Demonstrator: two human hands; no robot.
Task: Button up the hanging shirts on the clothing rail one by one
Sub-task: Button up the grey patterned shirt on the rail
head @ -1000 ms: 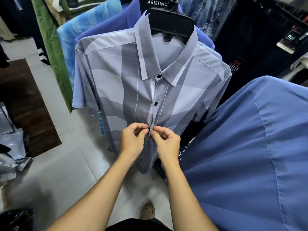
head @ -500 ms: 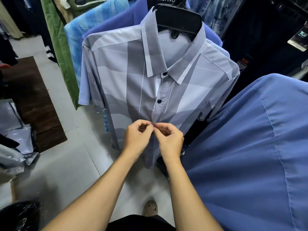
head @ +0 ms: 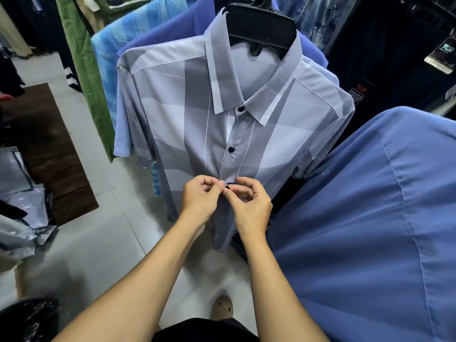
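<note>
A grey and white patterned short-sleeved shirt (head: pixel 187 114) hangs on a black hanger (head: pixel 261 28) in front of me. Its collar button (head: pixel 239 109) and second black button (head: pixel 231 149) are fastened. My left hand (head: pixel 201 198) pinches the left edge of the placket at the third button (head: pixel 227 187). My right hand (head: pixel 249 203) pinches the right edge there, fingertips meeting the left hand's. The dark button shows between my thumbs. Below my hands the shirt front hangs apart.
A blue shirt (head: pixel 370 218) fills the right foreground. Behind the grey shirt hang a blue-violet shirt (head: pixel 172 30), a light blue striped one (head: pixel 123 40) and a green garment (head: pixel 81 70). Dark clothes hang at the right rear. Plastic bags (head: pixel 17 193) and a wooden platform (head: pixel 49 154) lie on the left floor.
Both hands have stayed pinched together at the third button, shifting slightly. The dark button now shows between my thumbs. The camera has moved a little, so the shirt sits further right.
</note>
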